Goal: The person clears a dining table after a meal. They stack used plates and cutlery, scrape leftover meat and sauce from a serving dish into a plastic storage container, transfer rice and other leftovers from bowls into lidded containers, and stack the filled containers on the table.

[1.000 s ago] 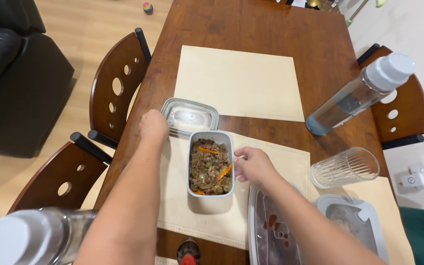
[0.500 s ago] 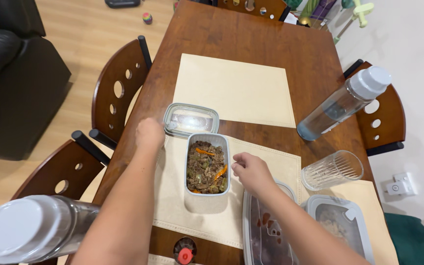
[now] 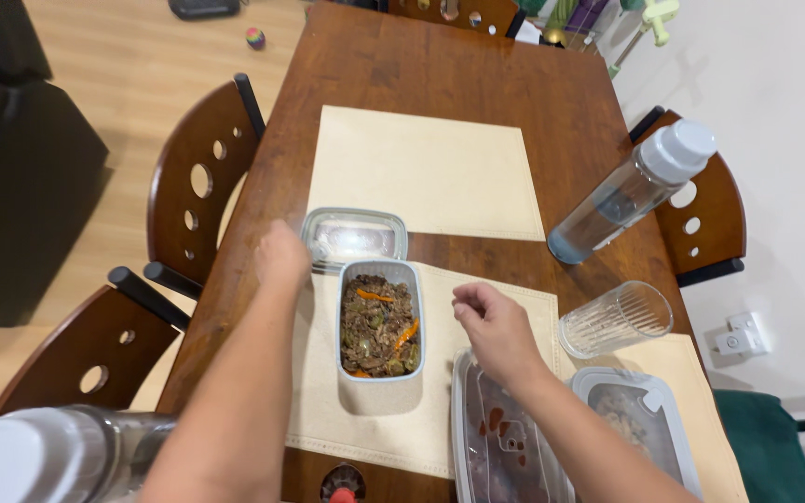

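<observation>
Wooden surface [image 3: 477,84] unchanged; left hand [image 3: 281,253] was shifted beside lid [image 3: 354,235], right hand [image 3: 494,321] off food container [image 3: 380,321], both grips loosely curled, nothing held.

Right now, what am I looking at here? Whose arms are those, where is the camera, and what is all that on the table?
No machine here: these are a person's two bare arms, seen from a camera worn on their head and looking down. The left hand rests beside a clear lid lying on the wooden table. The right hand hovers loosely curled, with nothing visible in its grip. Between them, on a beige placemat, stands an open white container of a dark chopped dish with orange strips. Nearby are a ribbed glass tumbler, a clear water bottle, two closed food containers and a second placemat.
</observation>
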